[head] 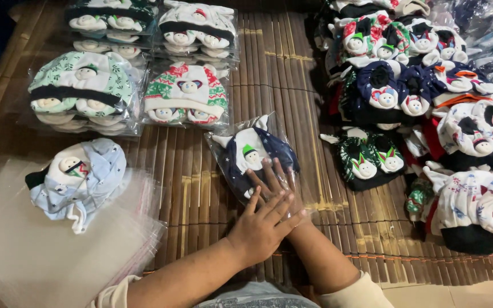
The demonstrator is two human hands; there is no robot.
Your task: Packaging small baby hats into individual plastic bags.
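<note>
A clear plastic bag [252, 154] with dark blue and white baby hats lies on the bamboo mat [269, 68]. My right hand [274, 181] lies flat on the bag's near end, fingers spread. My left hand [262, 227] rests flat across the back of my right hand, pressing down. Neither hand grips anything. To the left, a light blue and white hat bundle [78, 179] sits unbagged on a stack of empty clear bags [47, 251].
Several bagged hat bundles [186, 94] lie in rows at the mat's far left. A heap of loose hats [423, 97] in dark blue, green, white and red fills the right side. Tiled floor [457, 294] shows at the lower right.
</note>
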